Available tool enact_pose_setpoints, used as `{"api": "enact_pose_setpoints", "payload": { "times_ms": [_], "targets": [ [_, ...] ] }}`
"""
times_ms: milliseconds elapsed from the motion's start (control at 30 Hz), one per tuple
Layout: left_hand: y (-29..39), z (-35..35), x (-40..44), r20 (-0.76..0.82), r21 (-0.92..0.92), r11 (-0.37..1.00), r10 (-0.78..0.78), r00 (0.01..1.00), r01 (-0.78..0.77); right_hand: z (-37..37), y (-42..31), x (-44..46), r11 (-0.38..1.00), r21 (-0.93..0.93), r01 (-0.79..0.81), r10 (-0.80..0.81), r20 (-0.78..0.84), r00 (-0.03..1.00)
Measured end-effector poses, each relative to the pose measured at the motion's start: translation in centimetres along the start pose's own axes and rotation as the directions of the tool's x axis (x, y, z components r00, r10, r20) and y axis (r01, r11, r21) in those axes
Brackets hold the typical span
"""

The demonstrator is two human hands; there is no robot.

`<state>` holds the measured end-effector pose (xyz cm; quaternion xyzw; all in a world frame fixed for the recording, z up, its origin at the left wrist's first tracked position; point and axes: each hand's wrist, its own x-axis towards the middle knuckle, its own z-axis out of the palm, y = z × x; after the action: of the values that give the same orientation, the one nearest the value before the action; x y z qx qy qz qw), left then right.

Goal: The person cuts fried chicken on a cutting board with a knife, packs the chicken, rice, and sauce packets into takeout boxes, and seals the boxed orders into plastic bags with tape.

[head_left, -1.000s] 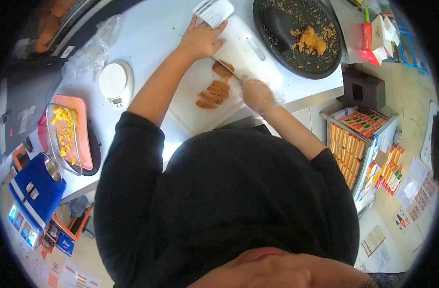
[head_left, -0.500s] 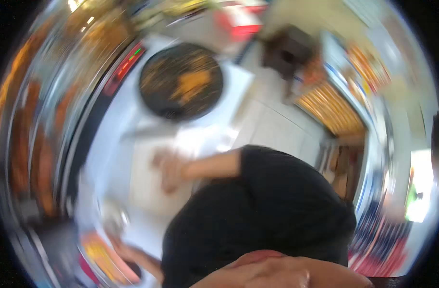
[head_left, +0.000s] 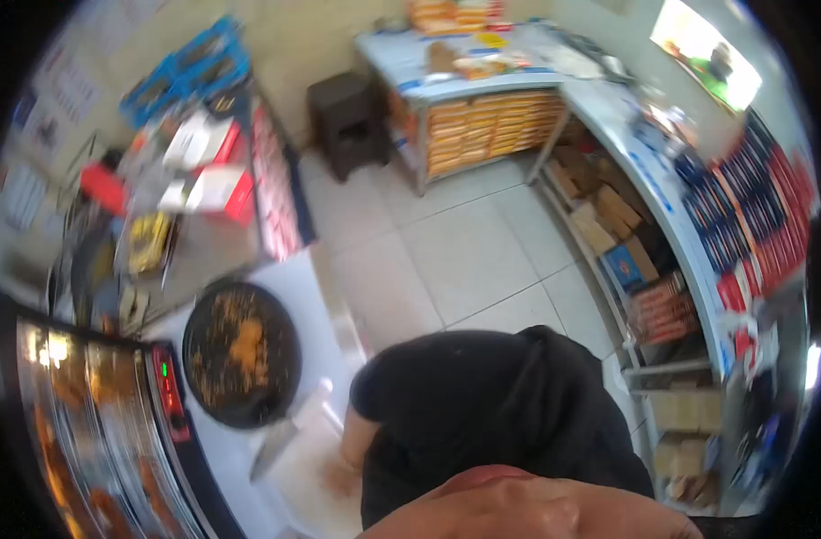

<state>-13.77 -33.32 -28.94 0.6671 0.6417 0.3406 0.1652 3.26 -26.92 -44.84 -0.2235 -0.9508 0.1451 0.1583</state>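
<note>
My right hand (head_left: pixel 340 478) is low in the view, over a pale cutting board (head_left: pixel 307 485). Motion blur smears its fingers, and my dark shirt hides part of the arm. Near it, at the board's far edge, lies a knife (head_left: pixel 278 444) with a broad blade and a white handle. Beyond the knife, a round black pan (head_left: pixel 274 395) rests on the white counter (head_left: pixel 325 341), with orange-brown crumbs (head_left: pixel 247 346) scattered and heaped in it. My left hand is out of view.
A lit glass display case (head_left: pixel 114 440) borders the counter on the left. Red-and-white boxes (head_left: pixel 222 193) stand on a side table. A dark stool (head_left: pixel 348 121) is on the tiled floor (head_left: pixel 464 251). Shelving (head_left: pixel 599 225) with cartons runs along the right.
The view has swung, so the pan and board now sit further left and lower. My left hand, earlier visible at lower left near a bowl, has left the view.
</note>
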Motion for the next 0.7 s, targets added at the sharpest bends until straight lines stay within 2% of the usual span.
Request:
{"api": "enact_pose_setpoints", "payload": {
  "times_ms": [67,100,133,167,200,233,267,300,333,367,400,433,467,500,533,567,600,633,667,700],
  "targets": [
    [0.5,-2.1,-0.4,-0.013,0.027,0.998,-0.063,0.998,0.063,-1.4,0.2,0.3,0.996,0.026,0.081,-0.080,-0.050,0.996],
    [0.9,-2.9,-0.3,-0.022,0.023,0.996,-0.084,0.996,0.085,-2.4,1.2,0.1,0.967,0.249,-0.049,0.081,-0.119,0.990],
    [1.5,-3.7,-0.5,-0.036,0.021,0.992,-0.122,0.992,0.123,-3.8,2.1,-0.2,0.869,0.478,-0.125,0.238,-0.184,0.954],
    [2.3,-4.3,-0.2,-0.054,0.022,0.988,-0.151,0.987,0.152,-7.1,3.1,-1.8,0.785,0.583,-0.208,0.359,-0.156,0.920],
    [3.2,-4.5,-0.1,-0.073,0.032,0.980,-0.192,0.979,0.194,-10.3,5.7,-3.9,0.784,0.620,-0.030,0.352,-0.405,0.844],
    [3.2,-4.1,0.4,-0.107,0.018,0.980,-0.196,0.975,0.199,-19.6,6.9,-6.6,0.624,0.731,-0.278,0.515,-0.116,0.850],
    [4.3,-4.1,0.6,-0.131,0.054,0.940,-0.328,0.935,0.337,-23.4,10.4,-8.7,0.691,0.689,-0.219,0.512,-0.254,0.820],
    [4.7,-3.6,0.9,-0.157,0.059,0.931,-0.348,0.925,0.360,-27.7,13.5,-11.0,0.653,0.681,-0.332,0.637,-0.257,0.727],
    [4.9,-3.3,0.5,-0.173,0.015,0.955,-0.288,0.942,0.295,-31.4,16.6,-14.2,0.751,0.604,-0.269,0.594,-0.437,0.676],
    [5.4,-2.2,0.9,-0.189,-0.025,0.974,-0.227,0.955,0.227,-35.7,19.7,-16.6,0.688,0.583,-0.432,0.708,-0.408,0.577],
    [7.9,-0.6,1.8,-0.233,0.001,0.959,-0.277,0.932,0.285,-38.4,23.8,-19.1,0.734,0.505,-0.454,0.678,-0.585,0.445],
    [9.3,1.0,3.0,-0.253,-0.001,0.953,-0.293,0.922,0.302,-43.3,24.7,-20.3,0.444,0.455,-0.772,0.835,-0.522,0.173],
    [10.7,2.4,4.0,-0.207,0.058,0.952,-0.282,0.937,0.300,-44.3,31.4,-23.4,0.610,0.520,-0.598,0.758,-0.603,0.249],
    [12.0,4.0,4.9,-0.159,0.118,0.948,-0.276,0.948,0.296,-45.5,36.0,-24.6,0.588,0.701,-0.403,0.808,-0.536,0.245],
    [12.9,6.1,5.8,-0.141,0.080,0.946,-0.300,0.944,0.313,-45.4,42.6,-25.7,0.557,0.528,-0.641,0.780,-0.596,0.188],
    [13.4,8.1,6.9,-0.117,0.049,0.943,-0.323,0.939,0.330,-47.3,42.4,-24.2,0.416,0.543,-0.729,0.849,-0.520,0.097],
    [14.2,10.0,7.9,-0.106,0.144,0.928,-0.331,0.937,0.344,-45.7,45.9,-23.8,0.389,0.482,-0.785,0.826,-0.559,0.066],
    [17.9,11.4,9.7,-0.017,0.234,0.922,-0.313,0.950,0.308,-43.5,50.1,-23.2,0.355,0.413,-0.839,0.801,-0.597,0.045],
    [20.0,11.9,10.8,0.028,0.328,0.868,-0.404,0.915,0.373,-41.8,54.4,-23.8,0.363,0.410,-0.837,0.818,-0.570,0.075],
    [21.4,12.2,11.3,0.056,0.418,0.798,-0.500,0.864,0.434,-40.3,58.6,-24.9,0.359,0.057,-0.932,0.883,-0.344,0.319]
  ]
}}
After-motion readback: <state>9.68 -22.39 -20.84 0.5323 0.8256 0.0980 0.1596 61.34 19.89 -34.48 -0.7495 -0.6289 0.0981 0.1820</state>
